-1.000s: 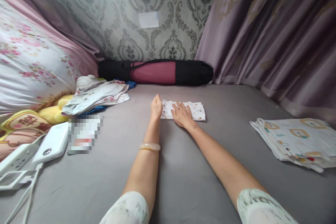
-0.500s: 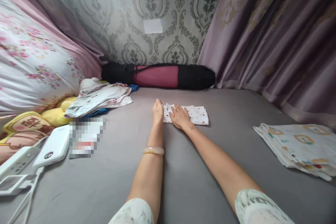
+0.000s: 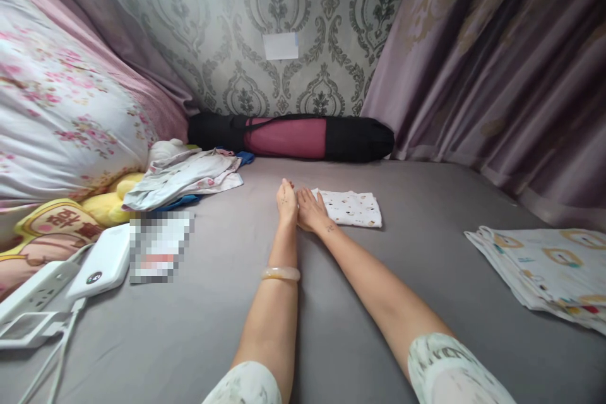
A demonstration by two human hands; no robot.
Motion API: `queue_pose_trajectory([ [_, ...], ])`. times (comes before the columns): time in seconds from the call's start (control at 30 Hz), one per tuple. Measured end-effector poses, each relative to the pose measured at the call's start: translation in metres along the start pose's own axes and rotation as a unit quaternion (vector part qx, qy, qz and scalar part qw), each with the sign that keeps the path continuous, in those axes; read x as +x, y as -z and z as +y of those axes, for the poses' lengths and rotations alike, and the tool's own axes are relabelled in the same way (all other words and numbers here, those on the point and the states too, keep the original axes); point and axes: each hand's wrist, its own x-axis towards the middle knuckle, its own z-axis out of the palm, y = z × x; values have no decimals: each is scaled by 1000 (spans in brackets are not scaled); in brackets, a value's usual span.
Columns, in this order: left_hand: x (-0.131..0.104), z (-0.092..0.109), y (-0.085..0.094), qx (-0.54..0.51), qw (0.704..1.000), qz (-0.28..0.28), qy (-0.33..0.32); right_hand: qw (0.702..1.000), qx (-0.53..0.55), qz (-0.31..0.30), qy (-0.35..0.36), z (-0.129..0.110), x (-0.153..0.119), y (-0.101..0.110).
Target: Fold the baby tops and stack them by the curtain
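Note:
A folded white cloth (image 3: 353, 209) with small dark and brown prints lies flat on the grey sheet. My right hand (image 3: 311, 209) rests palm down on its left end, fingers extended and covering that part. Tight against it on the left stands my left hand (image 3: 286, 202), turned on its edge with the back of the hand towards me. Its fingers look straight and partly hidden, and I see nothing held in it. A pale bangle (image 3: 280, 273) circles my left forearm.
At the right lies a folded stack of printed cloth (image 3: 544, 265). On the left are rumpled clothes (image 3: 184, 180), a yellow plush toy (image 3: 111, 207), a white power bank (image 3: 101, 262) and a power strip (image 3: 33, 290) with cables. A black and pink long bag (image 3: 288, 137) lies along the wall.
My right hand has slid left across the folded cloth, from its middle to its left end beside my left hand. The view has shifted slightly; my left hand stays at the cloth's left side.

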Motion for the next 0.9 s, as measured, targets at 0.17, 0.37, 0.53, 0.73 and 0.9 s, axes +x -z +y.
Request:
queue_pose_trajectory([
  [0.17, -1, 0, -1, -6, 1000, -2, 4, 1000, 6, -6, 6, 2, 0, -3],
  [0.37, -11, 12, -4, 48, 998, -24, -46, 1000, 7, -2, 6, 7, -6, 13],
  [0.53, -29, 20, -18, 130, 973, -88, -170, 999, -1, 41, -31, 38, -28, 23],
  [0.73, -47, 10, -30, 345, 883, -212, -239, 997, 4, 41, -61, 71, -49, 14],
  [0.9, -49, 7, -28, 426, 837, -245, -239, 996, 13, 54, -71, 72, -49, 4],
])
